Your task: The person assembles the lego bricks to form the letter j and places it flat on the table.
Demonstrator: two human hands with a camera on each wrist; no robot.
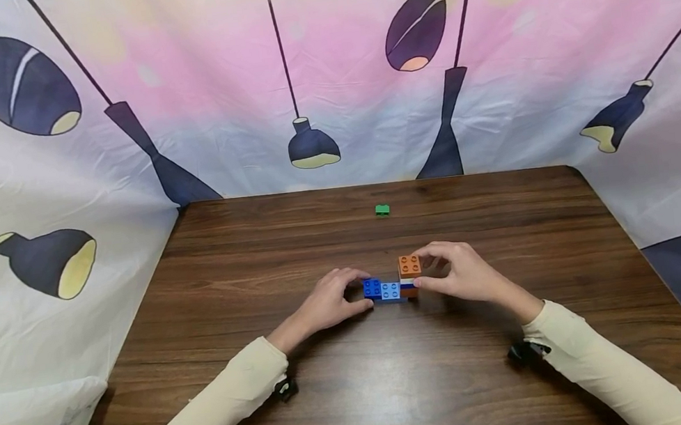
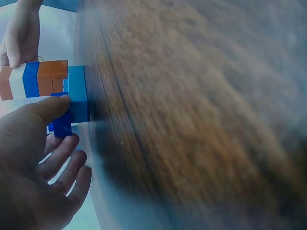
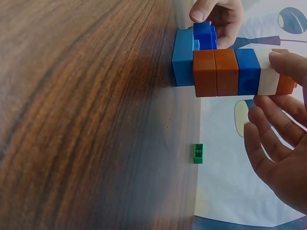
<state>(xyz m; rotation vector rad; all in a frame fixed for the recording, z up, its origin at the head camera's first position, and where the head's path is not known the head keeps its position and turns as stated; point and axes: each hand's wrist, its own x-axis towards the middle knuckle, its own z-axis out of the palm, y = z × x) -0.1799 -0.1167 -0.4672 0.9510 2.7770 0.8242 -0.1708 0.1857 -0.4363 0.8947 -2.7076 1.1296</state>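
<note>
A light blue toy brick [image 1: 390, 291] lies on the table as the base of a small build. On its left end sits a dark blue brick [image 1: 371, 288], pinched between the thumb and fingers of my left hand [image 1: 328, 299]. At its right end rises an upright stack: two orange bricks [image 3: 216, 73], a blue brick [image 3: 248, 72], a white brick [image 3: 268, 82] and an orange top brick [image 1: 409, 265]. My right hand [image 1: 464, 272] grips this stack near the top, its thumb on the white brick and its fingers on the far side.
A small green brick [image 1: 382, 210] lies apart, near the back of the wooden table [image 1: 256, 250]. Behind and beside the table hangs a cloth [image 1: 228, 113] printed with lamps.
</note>
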